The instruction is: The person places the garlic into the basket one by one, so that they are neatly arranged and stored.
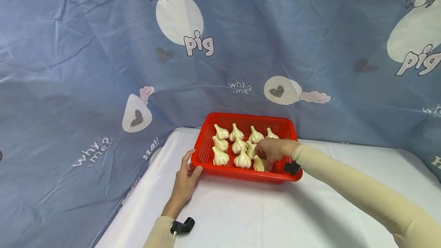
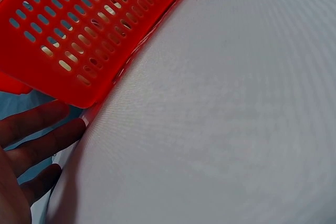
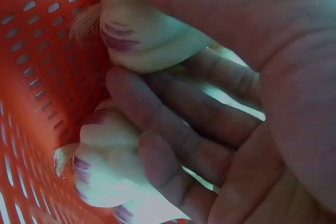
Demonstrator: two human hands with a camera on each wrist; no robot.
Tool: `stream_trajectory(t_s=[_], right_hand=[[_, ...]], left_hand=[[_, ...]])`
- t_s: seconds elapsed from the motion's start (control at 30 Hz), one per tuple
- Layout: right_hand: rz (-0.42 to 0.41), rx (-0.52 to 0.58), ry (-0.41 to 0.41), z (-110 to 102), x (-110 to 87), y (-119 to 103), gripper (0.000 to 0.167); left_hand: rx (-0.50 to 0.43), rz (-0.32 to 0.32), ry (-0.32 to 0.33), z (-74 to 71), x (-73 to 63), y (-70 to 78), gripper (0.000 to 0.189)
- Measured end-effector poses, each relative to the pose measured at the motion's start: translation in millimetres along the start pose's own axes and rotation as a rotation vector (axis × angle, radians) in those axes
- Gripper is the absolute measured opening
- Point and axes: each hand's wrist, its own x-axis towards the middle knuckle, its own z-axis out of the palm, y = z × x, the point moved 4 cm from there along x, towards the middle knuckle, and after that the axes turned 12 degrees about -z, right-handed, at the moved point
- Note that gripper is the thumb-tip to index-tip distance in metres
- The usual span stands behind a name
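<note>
My right hand (image 1: 275,149) reaches into a red plastic basket (image 1: 237,170) holding several garlic bulbs (image 1: 242,159). The right wrist view shows its thumb over one garlic bulb (image 3: 149,38) and its fingers beneath, gripping that bulb near the basket's perforated wall. Below those fingers lies a second garlic bulb (image 3: 110,156) with purple streaks. At the basket's near left corner, my left hand (image 1: 186,183) touches the rim with thumb and forefinger. In the left wrist view its other fingers (image 2: 44,142) extend loosely beside the corner.
The basket stands on a table covered with a white cloth (image 1: 234,217), near its back edge. Behind and to the left hangs a blue patterned curtain (image 1: 220,68). A black wrist camera (image 1: 182,225) is strapped to the left forearm.
</note>
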Motion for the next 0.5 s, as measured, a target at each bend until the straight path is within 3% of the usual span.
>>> stream_trajectory(t_s=[0.5], right_hand=[[-0.012, 0.037, -0.013, 5.2, -3.6, -0.5, 0.063]], left_hand=[[-0.011, 0.014, -0.003, 2.0, -4.2, 1.1, 0.065]])
